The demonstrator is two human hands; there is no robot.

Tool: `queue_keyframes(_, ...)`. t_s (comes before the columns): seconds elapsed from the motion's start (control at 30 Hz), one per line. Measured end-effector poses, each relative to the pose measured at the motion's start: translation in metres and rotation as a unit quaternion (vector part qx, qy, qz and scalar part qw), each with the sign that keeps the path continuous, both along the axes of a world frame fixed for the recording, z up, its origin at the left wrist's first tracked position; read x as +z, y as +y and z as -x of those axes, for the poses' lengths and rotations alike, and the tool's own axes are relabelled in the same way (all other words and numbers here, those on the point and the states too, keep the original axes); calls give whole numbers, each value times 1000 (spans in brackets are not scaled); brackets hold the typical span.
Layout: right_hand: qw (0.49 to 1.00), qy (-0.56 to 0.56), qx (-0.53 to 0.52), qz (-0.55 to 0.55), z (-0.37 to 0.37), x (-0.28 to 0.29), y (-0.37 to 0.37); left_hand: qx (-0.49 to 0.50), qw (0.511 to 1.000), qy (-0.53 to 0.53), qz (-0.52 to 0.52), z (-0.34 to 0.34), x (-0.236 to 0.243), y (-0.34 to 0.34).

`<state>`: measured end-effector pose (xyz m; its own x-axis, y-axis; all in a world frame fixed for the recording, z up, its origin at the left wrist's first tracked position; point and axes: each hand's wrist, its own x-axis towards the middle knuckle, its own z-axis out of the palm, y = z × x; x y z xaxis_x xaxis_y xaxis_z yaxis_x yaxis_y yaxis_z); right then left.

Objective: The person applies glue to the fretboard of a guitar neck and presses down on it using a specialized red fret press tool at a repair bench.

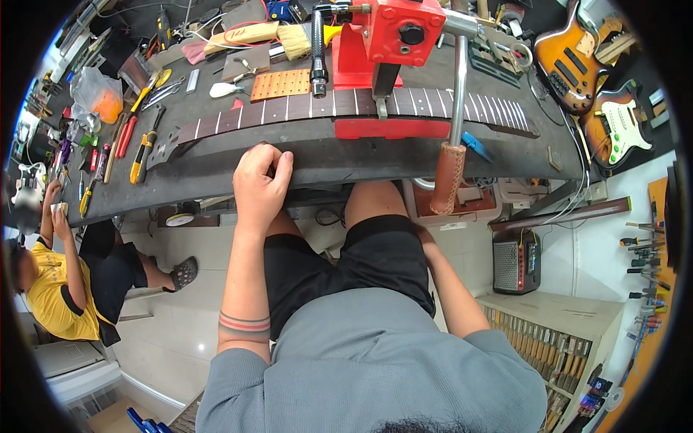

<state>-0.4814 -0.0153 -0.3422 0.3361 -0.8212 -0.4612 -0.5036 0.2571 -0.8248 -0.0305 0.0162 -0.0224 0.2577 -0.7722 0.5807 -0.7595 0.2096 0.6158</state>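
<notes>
My left hand [261,177] is curled into a loose fist at the bench's front edge, thumb uppermost, with nothing seen in it. Beyond it a dark guitar neck [289,108] lies across the bench, several silver frets along its fingerboard. Over the neck stands a red arbor press [404,32], its ram tip meeting the fingerboard or very close to it. A red support block [390,128] is beneath the neck there. The press's lever has a brown leather-wrapped grip [448,177] hanging down in front. My right hand [424,234] is down beside my right thigh, its fingers hidden.
Orange slotted block [280,85], brush [296,41], pliers [127,135] and cutters [144,148] lie on the bench [303,155]. Two sunburst guitar bodies [574,54] stand at right. A co-worker in a yellow shirt [61,292] sits at left. A small amplifier [516,263] is on the floor.
</notes>
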Motion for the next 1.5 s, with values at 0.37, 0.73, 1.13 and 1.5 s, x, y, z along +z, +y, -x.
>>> queue_keyframes(0.37,883,57,198,422,-94,193,26,25,999,-27,3,6,0,0)
queue_keyframes(0.73,963,137,-1,231,9,228,12,-73,996,36,47,0,29,19)
queue_keyframes(1.13,897,-206,-167,353,-143,390,-25,-135,925,-208,287,16,118,-53)
queue_keyframes(1.5,909,-113,-209,342,-154,402,-32,-154,889,-131,410,24,153,-95)
